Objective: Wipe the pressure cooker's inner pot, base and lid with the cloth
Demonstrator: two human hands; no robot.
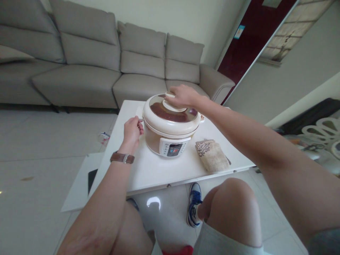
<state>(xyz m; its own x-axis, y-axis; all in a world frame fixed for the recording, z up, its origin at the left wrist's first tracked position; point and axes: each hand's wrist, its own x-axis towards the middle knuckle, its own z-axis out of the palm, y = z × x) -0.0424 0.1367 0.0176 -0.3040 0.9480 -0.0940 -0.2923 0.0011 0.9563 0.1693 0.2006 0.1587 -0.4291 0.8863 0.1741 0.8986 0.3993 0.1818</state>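
A cream electric cooker (154, 140) with a control panel on its front stands on the white table. Its lid (170, 124), a pale rim around a see-through middle, sits on top. My right hand (183, 96) is closed around the knob of the lid. At the cooker's left side, my left hand (132, 130) pinches the side handle (140, 119), with the fingers curled and partly hidden. Right of the cooker lies a folded beige cloth (212, 156) with a brown pattern.
The white table (148, 177) has its near edge just before my knees. A lower white shelf (79, 184) juts out at the left, with a dark object on it. Behind the table runs a grey sofa (143, 85). A crumpled packet (103, 137) shows beyond the table's left edge.
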